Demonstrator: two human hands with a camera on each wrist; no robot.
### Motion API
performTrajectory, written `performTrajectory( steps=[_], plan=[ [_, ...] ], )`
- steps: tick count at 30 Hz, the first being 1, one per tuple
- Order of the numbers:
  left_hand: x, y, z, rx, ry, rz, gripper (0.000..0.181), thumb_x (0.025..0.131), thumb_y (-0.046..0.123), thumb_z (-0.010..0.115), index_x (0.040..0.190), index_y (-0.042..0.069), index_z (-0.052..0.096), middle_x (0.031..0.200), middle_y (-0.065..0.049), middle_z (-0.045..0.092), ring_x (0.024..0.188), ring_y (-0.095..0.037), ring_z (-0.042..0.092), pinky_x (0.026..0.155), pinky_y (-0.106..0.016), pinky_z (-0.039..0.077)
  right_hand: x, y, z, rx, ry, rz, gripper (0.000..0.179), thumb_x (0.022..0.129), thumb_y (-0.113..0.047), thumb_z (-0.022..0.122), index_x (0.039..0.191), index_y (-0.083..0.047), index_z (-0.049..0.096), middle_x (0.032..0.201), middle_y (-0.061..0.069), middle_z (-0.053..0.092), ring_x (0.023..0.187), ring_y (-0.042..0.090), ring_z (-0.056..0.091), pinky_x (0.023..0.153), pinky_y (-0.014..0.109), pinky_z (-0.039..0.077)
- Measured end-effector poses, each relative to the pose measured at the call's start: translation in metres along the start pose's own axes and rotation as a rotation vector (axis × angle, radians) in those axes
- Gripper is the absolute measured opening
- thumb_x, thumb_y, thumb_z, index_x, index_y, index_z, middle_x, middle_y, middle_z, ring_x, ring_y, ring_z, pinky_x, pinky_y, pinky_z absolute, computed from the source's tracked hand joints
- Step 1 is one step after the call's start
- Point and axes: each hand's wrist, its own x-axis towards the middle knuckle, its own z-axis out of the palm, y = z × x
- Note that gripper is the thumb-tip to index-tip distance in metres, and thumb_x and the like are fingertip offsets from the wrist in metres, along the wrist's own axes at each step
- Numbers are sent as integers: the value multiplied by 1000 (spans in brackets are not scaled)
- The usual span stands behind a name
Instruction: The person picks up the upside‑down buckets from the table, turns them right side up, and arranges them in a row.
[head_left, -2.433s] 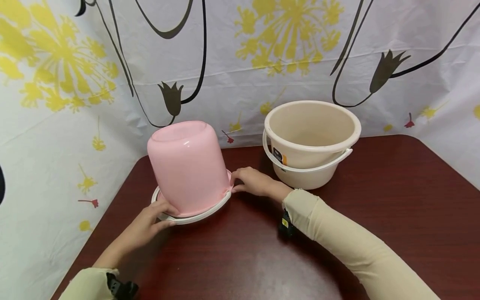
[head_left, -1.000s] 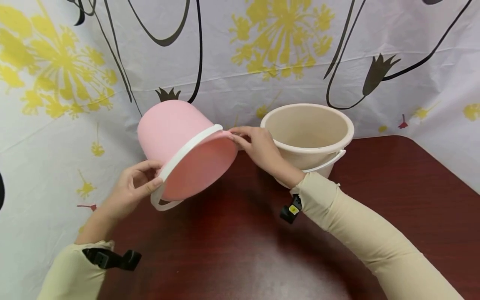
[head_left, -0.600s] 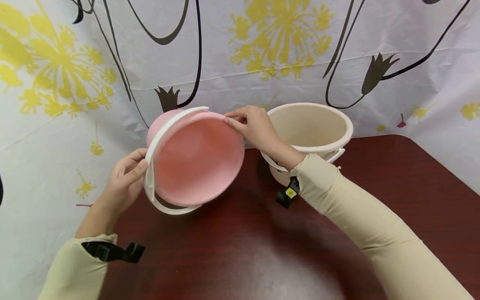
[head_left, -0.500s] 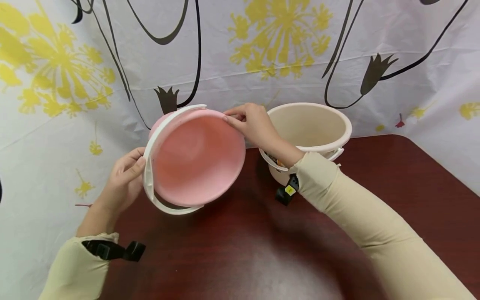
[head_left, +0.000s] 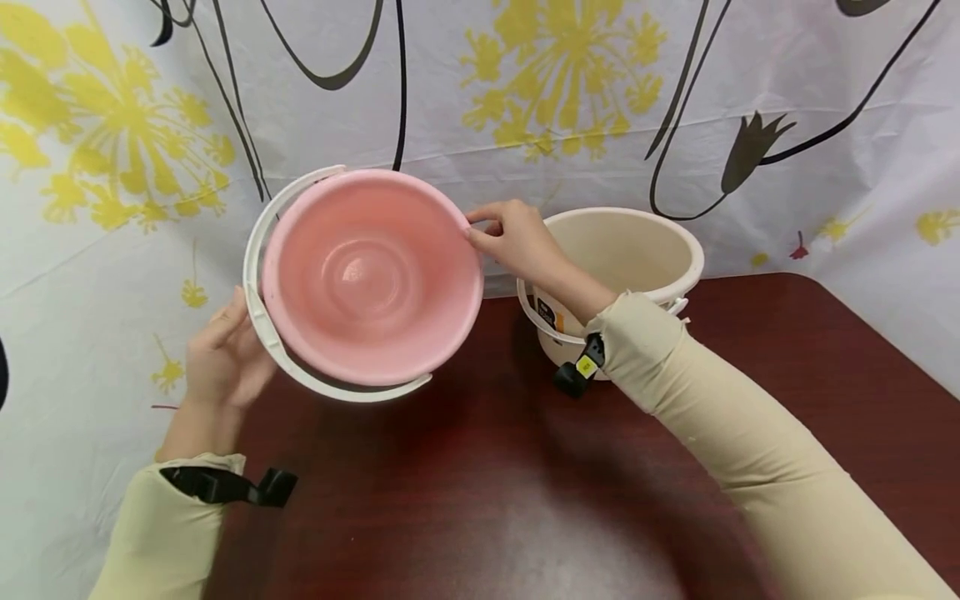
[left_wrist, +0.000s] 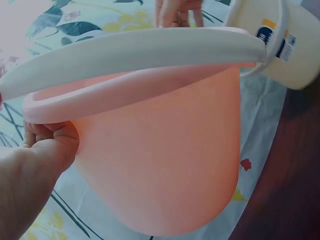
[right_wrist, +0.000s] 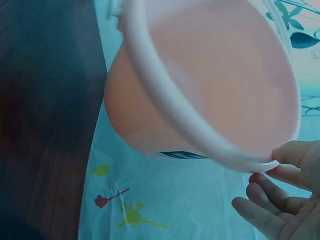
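A pink bucket [head_left: 367,283] is held tilted above the table, its mouth and round inner bottom facing the head camera. Its white handle [head_left: 258,312] hangs around the left and lower side of the rim. My left hand [head_left: 221,358] is at the bucket's left side; in the left wrist view, its curled fingers [left_wrist: 52,134] grip under the rim. Thumb and fingers of my right hand [head_left: 517,237] pinch the rim on the right, which the right wrist view also shows at the pink bucket's edge [right_wrist: 275,162].
A cream bucket [head_left: 622,250] with a white handle and a dark label stands upright at the back of the dark red table [head_left: 480,500], partly behind the right forearm. A patterned white cloth [head_left: 450,100] hangs along the back and left.
The pink bucket was upside down at first. Both hands have lifted and turned it until its mouth faces the camera, and it has risen further. The cream bucket has stayed put.
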Motion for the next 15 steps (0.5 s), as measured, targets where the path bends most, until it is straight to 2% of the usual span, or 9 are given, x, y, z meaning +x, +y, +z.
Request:
performTrajectory(
  steps=[5,7,10,13,15],
  plan=[
    [2,1,-2,-233,27,-24,44,102,18,17,132,-4,41,124,-17,47,113,-27,46,96,-37,35,0,2,2,75,-12,22,29,91,-20,60,117,-8,64,70,9,66,57,15,58,52,23,45],
    [3,0,-3,-289,62,-17,42,101,18,22,135,-2,38,127,-17,44,117,-27,43,98,-38,33,-1,2,3,102,-14,29,29,91,-18,60,118,-7,64,70,9,66,58,14,59,55,24,48],
    [5,-1,-4,-352,113,-13,42,101,18,27,138,1,36,134,-15,41,127,-23,33,104,-37,24,-1,1,3,124,-26,35,32,91,-17,60,120,-5,62,70,10,65,59,13,60,56,23,50],
    [9,-2,-4,-391,164,-23,42,100,18,31,139,4,36,138,-12,40,136,-18,20,108,-36,16,0,1,3,93,-28,29,34,91,-16,60,123,-4,60,69,10,65,57,12,58,54,21,46],
    [12,-2,-5,-396,192,-35,41,100,18,32,139,5,37,140,-11,39,138,-15,14,108,-36,17,0,0,3,61,-24,26,36,90,-15,60,124,-4,59,70,10,66,59,11,58,53,20,42]
  ],
)
